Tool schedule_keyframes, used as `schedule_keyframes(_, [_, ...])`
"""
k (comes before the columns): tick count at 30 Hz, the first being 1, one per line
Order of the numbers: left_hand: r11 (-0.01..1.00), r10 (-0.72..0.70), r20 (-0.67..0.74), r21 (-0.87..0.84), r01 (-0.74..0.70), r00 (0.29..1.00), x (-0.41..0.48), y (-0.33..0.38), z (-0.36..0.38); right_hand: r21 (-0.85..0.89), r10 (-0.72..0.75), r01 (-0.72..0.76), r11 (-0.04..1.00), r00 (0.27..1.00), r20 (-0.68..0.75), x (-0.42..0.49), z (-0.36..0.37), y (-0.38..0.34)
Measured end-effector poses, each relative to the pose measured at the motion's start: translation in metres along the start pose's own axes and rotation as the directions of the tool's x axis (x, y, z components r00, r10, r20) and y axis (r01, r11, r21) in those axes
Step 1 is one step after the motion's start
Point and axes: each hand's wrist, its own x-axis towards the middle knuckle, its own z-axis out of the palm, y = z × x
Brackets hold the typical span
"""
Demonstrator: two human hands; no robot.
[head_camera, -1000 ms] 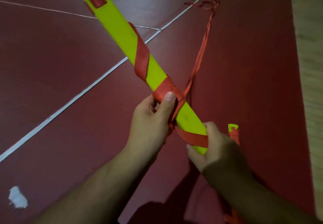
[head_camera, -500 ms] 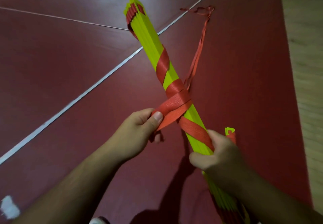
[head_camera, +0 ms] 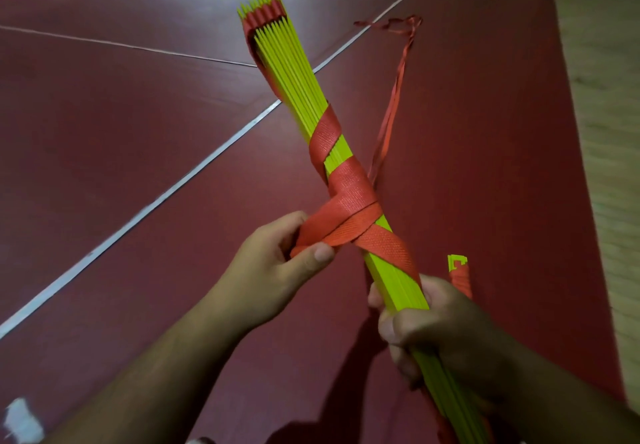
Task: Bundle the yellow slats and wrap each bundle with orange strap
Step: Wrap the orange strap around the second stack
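I see the slat bundle (head_camera: 298,97) held tilted above the red floor (head_camera: 138,131), orange strap (head_camera: 349,194) spiralled round its middle. My right hand (head_camera: 436,325) is fisted tight on the lower end; my left hand (head_camera: 273,270) pinches the strap's loose run beside the bundle

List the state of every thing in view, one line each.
Slat bundle: held tilted above the floor, partly wrapped.
Strap: spiralled around the bundle, loose tail trailing to the floor.
Left hand: pinching the strap beside the bundle.
Right hand: gripping the bundle's near end.
Second bundle: mostly hidden behind the right hand, strap around it.
Floor: dark red, white line across.
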Motion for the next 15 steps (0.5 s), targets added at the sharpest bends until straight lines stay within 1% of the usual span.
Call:
schedule_keyframes(2, [0.998,-0.049,0.001,-0.025,0.049,0.999,0.002,-0.001,0.003,0.095,0.032,-0.041,0.995,0.995,0.098,-0.003,0.001,0.002])
schedule_keyframes(3, [0.996,-0.053,0.006,-0.065,0.054,0.999,0.003,-0.001,0.005,0.160,0.051,-0.079,0.984,0.984,0.173,-0.005,0.003,0.003])
schedule_keyframes(4, [0.986,-0.056,0.025,-0.156,0.060,0.998,0.003,-0.001,0.007,0.239,0.069,-0.134,0.962,0.963,0.260,-0.007,0.004,0.004])
schedule_keyframes(6, [0.910,-0.092,0.124,-0.393,0.134,0.988,0.002,-0.001,0.012,0.392,0.072,-0.259,0.883,0.899,0.432,-0.010,0.006,0.007])
schedule_keyframes(7, [0.860,-0.104,0.185,-0.477,0.182,0.977,0.001,-0.001,0.014,0.433,0.056,-0.312,0.846,0.859,0.508,-0.011,0.004,0.008])
schedule_keyframes(9, [0.765,-0.089,0.268,-0.598,0.238,0.959,-0.003,0.000,0.017,0.433,0.023,-0.374,0.820,0.778,0.628,-0.011,0.000,0.010])
schedule_keyframes(10, [0.737,-0.074,0.273,-0.633,0.237,0.959,-0.005,0.001,0.019,0.413,0.015,-0.374,0.830,0.755,0.655,-0.009,-0.004,0.010])
schedule_keyframes(11, [0.739,-0.066,0.256,-0.637,0.219,0.965,-0.006,0.002,0.019,0.384,0.027,-0.366,0.847,0.753,0.658,-0.007,-0.006,0.010])
schedule_keyframes(12, [0.751,-0.073,0.229,-0.628,0.205,0.971,-0.005,0.002,0.020,0.337,0.073,-0.354,0.873,0.776,0.627,-0.004,-0.009,0.009])
schedule_keyframes(13, [0.764,-0.099,0.197,-0.613,0.202,0.975,-0.004,0.003,0.019,0.265,0.133,-0.325,0.908,0.822,0.553,0.001,-0.012,0.010])
schedule_keyframes(14, [0.787,-0.142,0.154,-0.581,0.206,0.978,-0.002,0.003,0.018,0.134,0.177,-0.254,0.958,0.889,0.422,0.007,-0.014,0.011])
schedule_keyframes(15, [0.819,-0.183,0.097,-0.535,0.206,0.978,0.000,0.002,0.018,-0.076,0.176,-0.163,0.984,0.959,0.221,0.013,-0.017,0.014])
